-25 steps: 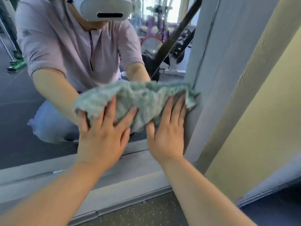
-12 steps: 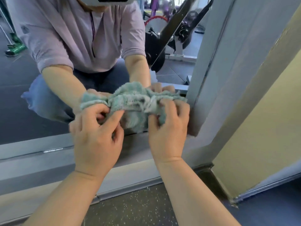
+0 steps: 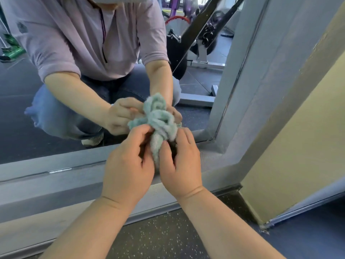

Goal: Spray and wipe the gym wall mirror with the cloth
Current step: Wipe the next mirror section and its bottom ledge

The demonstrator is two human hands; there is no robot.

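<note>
Bunching cloth [image 3: 161, 134] with left hand [image 3: 127, 165] and right hand [image 3: 181, 165] both pinching its folds, near the lower corner of the mirror [image 3: 28, 118], probably to expose a fresh wiping face.

We log: cloth [image 3: 158, 118] teal, mottled white; mirror frame [image 3: 56, 184] grey; floor [image 3: 158, 236] black, speckled white; wall [image 3: 289, 146] yellow; reflected shirt [image 3: 74, 34] lilac.

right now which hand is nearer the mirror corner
The right hand, gripping the cloth on the side toward the bottom right corner of the mirror; the left hand grips it on the side away from that corner.
</note>
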